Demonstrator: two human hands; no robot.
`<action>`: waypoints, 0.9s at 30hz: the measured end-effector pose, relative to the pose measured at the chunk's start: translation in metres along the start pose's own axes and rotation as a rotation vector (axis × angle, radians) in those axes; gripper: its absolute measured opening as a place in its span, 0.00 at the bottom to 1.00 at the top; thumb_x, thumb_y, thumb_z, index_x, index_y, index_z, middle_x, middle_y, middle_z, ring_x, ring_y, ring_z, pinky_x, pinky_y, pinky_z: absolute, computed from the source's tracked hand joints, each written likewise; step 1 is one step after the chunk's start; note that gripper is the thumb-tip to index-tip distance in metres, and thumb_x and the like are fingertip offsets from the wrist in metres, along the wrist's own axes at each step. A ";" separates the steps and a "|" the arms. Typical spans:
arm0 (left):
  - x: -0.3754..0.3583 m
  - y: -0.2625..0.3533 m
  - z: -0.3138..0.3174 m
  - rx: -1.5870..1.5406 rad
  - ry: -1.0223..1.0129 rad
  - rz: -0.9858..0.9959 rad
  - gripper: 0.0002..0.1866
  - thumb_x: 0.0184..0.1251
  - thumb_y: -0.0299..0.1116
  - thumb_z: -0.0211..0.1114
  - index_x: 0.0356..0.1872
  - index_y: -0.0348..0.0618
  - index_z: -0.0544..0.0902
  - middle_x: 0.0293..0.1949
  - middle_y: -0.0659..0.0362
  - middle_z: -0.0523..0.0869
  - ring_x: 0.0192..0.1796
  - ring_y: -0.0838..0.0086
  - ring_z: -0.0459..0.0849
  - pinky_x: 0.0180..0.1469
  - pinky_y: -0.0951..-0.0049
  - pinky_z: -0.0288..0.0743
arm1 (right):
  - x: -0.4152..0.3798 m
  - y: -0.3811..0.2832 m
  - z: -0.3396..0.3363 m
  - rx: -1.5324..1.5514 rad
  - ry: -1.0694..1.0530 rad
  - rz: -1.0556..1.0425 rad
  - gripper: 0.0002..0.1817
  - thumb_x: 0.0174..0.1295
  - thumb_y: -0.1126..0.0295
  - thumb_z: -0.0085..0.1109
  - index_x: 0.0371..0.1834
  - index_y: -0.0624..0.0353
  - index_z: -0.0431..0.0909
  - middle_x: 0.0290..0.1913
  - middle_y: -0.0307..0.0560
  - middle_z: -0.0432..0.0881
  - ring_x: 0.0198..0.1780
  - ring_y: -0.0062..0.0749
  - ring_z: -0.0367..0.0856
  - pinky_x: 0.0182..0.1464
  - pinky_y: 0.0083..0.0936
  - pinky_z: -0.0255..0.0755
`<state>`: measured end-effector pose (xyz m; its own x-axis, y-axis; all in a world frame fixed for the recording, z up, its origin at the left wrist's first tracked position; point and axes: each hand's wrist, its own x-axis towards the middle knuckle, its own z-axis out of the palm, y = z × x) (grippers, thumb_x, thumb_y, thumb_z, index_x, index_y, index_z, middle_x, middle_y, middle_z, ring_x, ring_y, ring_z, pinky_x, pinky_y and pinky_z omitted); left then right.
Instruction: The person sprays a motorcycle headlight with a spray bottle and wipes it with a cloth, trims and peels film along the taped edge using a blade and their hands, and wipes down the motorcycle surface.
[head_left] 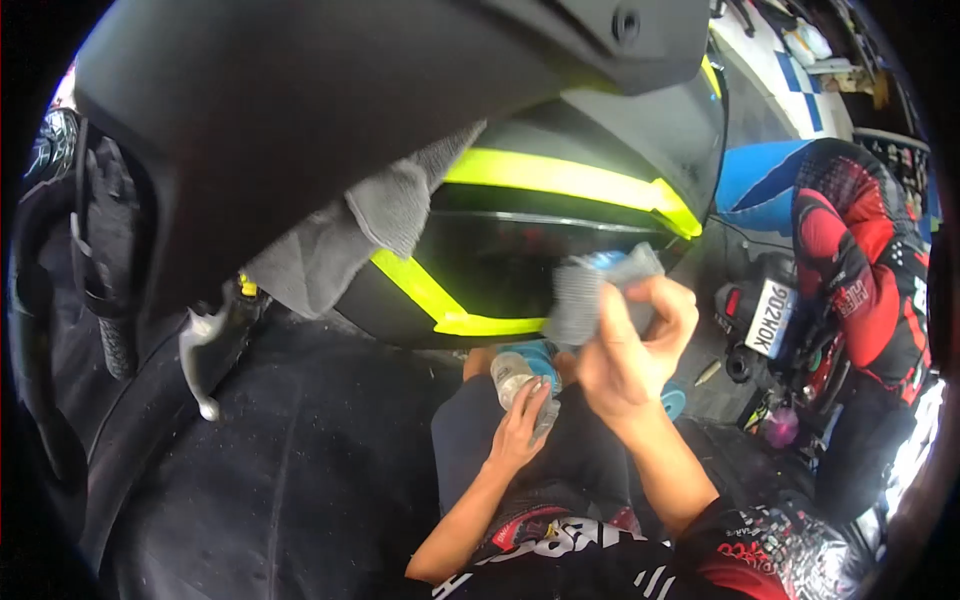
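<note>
My right hand (pixel 635 350) is raised at the dark, glossy headlight lens (pixel 510 255), its fingers pinching a folded grey cloth (pixel 575 305). Motion smears the cloth a little, and a bit of blue shows at its top. Yellow-green masking tape (pixel 560 178) borders the lens above and below. Down by my lap, my left hand (pixel 520 425) is closed around a clear plastic bottle (pixel 512 374). Another grey cloth (pixel 390 210) is tucked beneath the dark motorcycle fairing (pixel 350 90), left of the lens.
A silver lever (pixel 200 360) and a black rubber grip (pixel 117 345) stick out at the left. To the right a person in a red and black jersey (pixel 860 270) bends near a white licence plate (pixel 771 318). Black matting (pixel 280 470) covers the floor.
</note>
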<state>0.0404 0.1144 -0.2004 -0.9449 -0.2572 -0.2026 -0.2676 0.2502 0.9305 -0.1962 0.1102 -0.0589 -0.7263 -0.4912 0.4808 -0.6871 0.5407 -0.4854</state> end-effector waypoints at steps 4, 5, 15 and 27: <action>0.005 -0.004 0.009 -0.038 0.032 -0.063 0.38 0.55 0.23 0.70 0.70 0.45 0.70 0.68 0.47 0.70 0.65 0.45 0.76 0.63 0.55 0.77 | -0.012 0.004 -0.004 -0.022 0.087 0.119 0.29 0.42 0.91 0.58 0.52 0.62 0.85 0.48 0.53 0.72 0.49 0.45 0.74 0.52 0.36 0.71; 0.002 -0.005 0.009 -0.029 -0.008 -0.048 0.37 0.56 0.23 0.70 0.71 0.45 0.69 0.68 0.47 0.70 0.65 0.46 0.76 0.63 0.55 0.77 | 0.003 -0.009 0.000 -0.007 0.060 0.024 0.29 0.40 0.90 0.58 0.51 0.63 0.85 0.48 0.53 0.72 0.48 0.45 0.73 0.51 0.36 0.71; 0.007 -0.005 0.008 -0.002 -0.088 0.026 0.36 0.59 0.25 0.69 0.71 0.48 0.69 0.67 0.48 0.71 0.65 0.45 0.75 0.62 0.54 0.77 | 0.028 -0.019 0.011 0.084 0.007 -0.066 0.33 0.35 0.90 0.57 0.52 0.61 0.85 0.45 0.54 0.75 0.42 0.44 0.74 0.45 0.36 0.70; 0.020 0.009 0.005 -0.047 -0.110 -0.038 0.27 0.65 0.26 0.68 0.65 0.39 0.73 0.63 0.43 0.73 0.62 0.42 0.77 0.60 0.53 0.77 | 0.008 0.010 -0.008 0.014 0.032 0.113 0.29 0.44 0.91 0.55 0.52 0.61 0.85 0.46 0.56 0.76 0.45 0.48 0.78 0.50 0.37 0.74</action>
<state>0.0176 0.1162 -0.1975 -0.9498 -0.1610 -0.2683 -0.2973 0.1978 0.9341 -0.2082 0.1172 -0.0541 -0.7980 -0.4061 0.4453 -0.6016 0.5812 -0.5479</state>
